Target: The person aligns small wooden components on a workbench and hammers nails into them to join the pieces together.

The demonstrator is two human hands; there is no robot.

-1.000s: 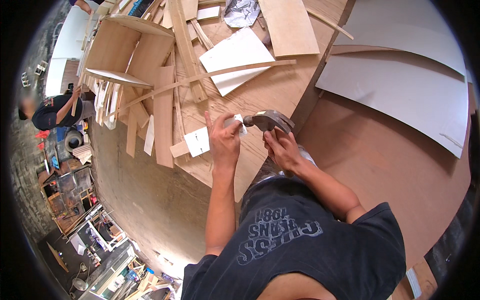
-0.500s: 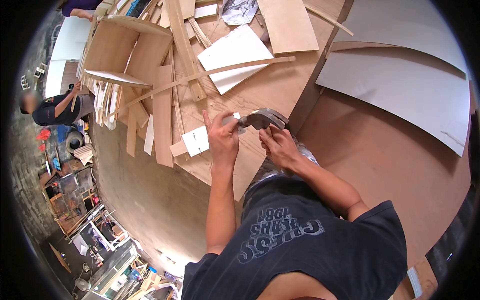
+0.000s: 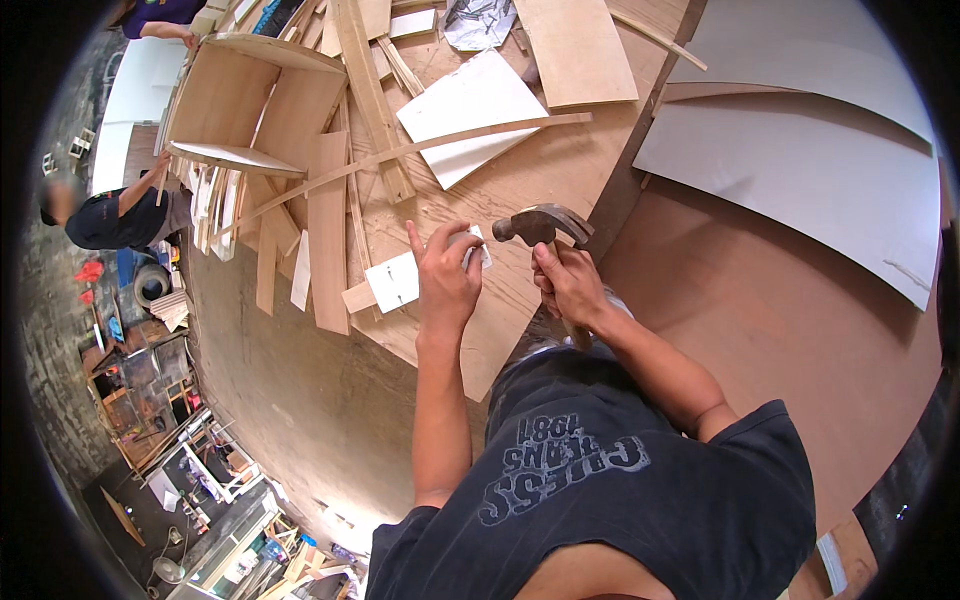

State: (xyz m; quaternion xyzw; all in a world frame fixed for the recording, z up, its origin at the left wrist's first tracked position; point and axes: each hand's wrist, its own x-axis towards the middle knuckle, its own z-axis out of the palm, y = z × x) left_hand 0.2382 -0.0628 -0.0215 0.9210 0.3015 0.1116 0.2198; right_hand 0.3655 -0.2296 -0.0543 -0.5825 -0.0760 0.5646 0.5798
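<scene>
Mid-frame, the right hand (image 3: 568,287) is wrapped around 1 dark metal claw hammer (image 3: 542,222), likely so it won't slip. The left hand (image 3: 447,285) sits over 1 small white flat board (image 3: 402,284), maybe keeping it still; its thumb and finger are close, but I can't tell if they pinch anything.

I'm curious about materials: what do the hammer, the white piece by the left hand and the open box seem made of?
Hammer: probably steel head, dark with dull sheen; brownish handle, perhaps wood.
White piece: perhaps coated board; flat white face, core unclear.
Open box: likely plywood; thin panels, mostly bare tan.
</scene>
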